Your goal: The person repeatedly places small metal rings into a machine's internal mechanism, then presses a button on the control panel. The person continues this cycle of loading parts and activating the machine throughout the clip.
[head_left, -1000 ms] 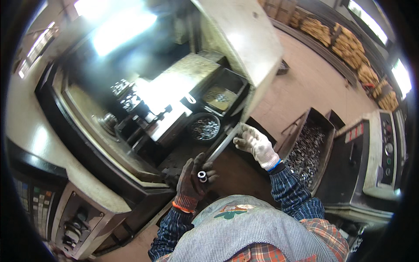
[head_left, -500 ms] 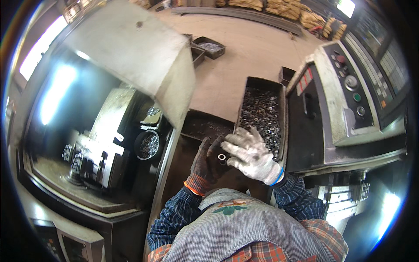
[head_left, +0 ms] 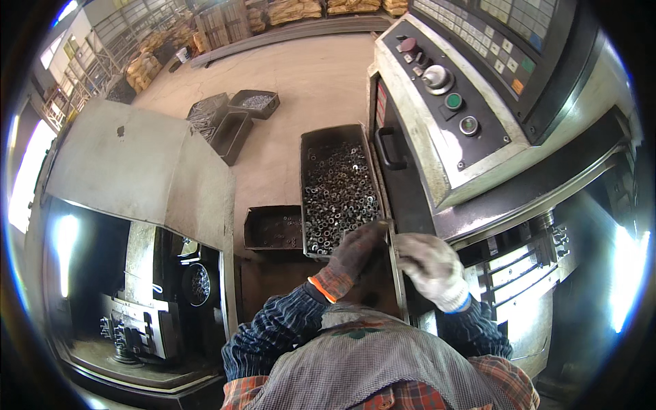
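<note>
My left hand [head_left: 353,258], in a dark glove with an orange cuff, is beside the near end of a long bin [head_left: 305,184] full of small metal rings [head_left: 338,198]. Its fingers are pressed together and point right; what they hold, if anything, is hidden. To its right, my right hand [head_left: 433,270], in a white glove with a blue cuff, is by the near edge of the right machine. Its fingers look bent but are blurred. A shallower dark tray [head_left: 263,240] with a few rings stands left of the long bin.
At right, a control panel [head_left: 447,123] with knobs and buttons rises above a black door handle [head_left: 388,149]. Another machine [head_left: 137,164] stands open at left, a round container [head_left: 199,283] of parts inside. More bins [head_left: 232,137] lie on the floor [head_left: 301,82] beyond.
My view has turned right. Both hands have moved from over the shallow tray toward the right machine. The pale ring seen between them no longer shows, and my right fingers are no longer spread.
</note>
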`<state>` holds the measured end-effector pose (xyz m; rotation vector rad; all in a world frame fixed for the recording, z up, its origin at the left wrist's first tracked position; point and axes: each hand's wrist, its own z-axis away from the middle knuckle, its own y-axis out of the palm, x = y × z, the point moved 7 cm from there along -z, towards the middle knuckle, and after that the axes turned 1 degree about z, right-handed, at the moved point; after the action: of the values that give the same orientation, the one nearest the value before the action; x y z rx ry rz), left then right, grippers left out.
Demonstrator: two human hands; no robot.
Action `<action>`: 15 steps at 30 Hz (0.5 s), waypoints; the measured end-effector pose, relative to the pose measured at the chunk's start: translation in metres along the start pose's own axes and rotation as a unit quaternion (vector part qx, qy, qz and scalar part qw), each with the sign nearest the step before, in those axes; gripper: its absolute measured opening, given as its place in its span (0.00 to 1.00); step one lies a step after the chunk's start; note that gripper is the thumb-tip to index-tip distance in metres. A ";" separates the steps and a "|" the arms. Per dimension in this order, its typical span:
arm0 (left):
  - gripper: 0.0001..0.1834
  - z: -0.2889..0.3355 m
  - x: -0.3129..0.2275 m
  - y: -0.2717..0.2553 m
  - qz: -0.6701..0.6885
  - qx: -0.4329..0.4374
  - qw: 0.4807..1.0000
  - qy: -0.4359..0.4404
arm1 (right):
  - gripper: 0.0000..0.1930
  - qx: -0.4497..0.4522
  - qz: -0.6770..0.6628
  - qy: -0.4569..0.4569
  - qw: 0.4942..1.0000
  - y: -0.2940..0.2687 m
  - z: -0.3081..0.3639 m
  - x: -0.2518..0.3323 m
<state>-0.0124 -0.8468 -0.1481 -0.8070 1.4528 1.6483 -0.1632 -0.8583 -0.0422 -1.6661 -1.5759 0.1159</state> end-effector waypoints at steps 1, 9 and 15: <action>0.24 -0.006 -0.006 0.021 -0.084 0.031 0.995 -0.047 | 0.16 -0.035 0.000 0.071 0.997 -0.025 0.014 -0.009; 0.17 0.012 -0.103 0.170 -0.641 0.237 0.685 0.253 | 0.21 -0.287 0.107 0.340 0.889 -0.137 0.101 -0.045; 0.15 0.003 -0.125 0.171 -0.623 0.245 0.661 0.340 | 0.21 -0.411 0.074 0.407 0.812 -0.166 0.144 -0.031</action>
<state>-0.0991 -0.8689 0.0440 -1.6383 1.1168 -0.1475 -0.3840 -0.8353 -0.0516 -2.0351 -0.8216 -1.2102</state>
